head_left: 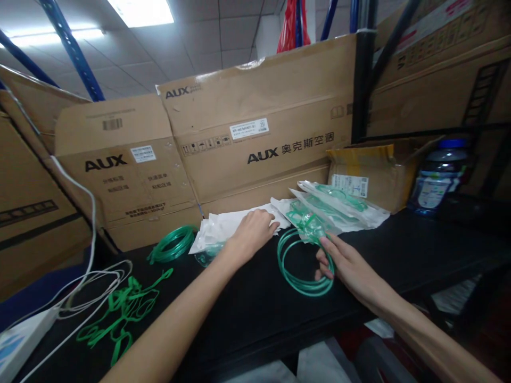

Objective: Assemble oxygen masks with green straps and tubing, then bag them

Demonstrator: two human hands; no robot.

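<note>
My right hand [343, 263] is closed on a coil of thin green tubing [288, 266], which hangs in loops beside the fingers. Bunched at the top of this coil is a clear green plastic piece [309, 223], its exact shape hard to make out. My left hand [255, 231] reaches over a stack of white flat packages [217, 226], its thumb and forefinger apart; the other fingertips are partly hidden. Under the left forearm lies a clear greenish plastic piece [207, 255]. Behind the right hand are several clear-and-white pouches [339, 205] with green contents.
Another green tubing coil [173, 244] and tangled green straps [123, 308] lie on the black table [247, 330] at left, near white cables [93, 271] and a power strip [27, 340]. Large cardboard boxes [255, 138] stand behind. A small open box [365, 175] and a blue-capped jar [437, 178] are right.
</note>
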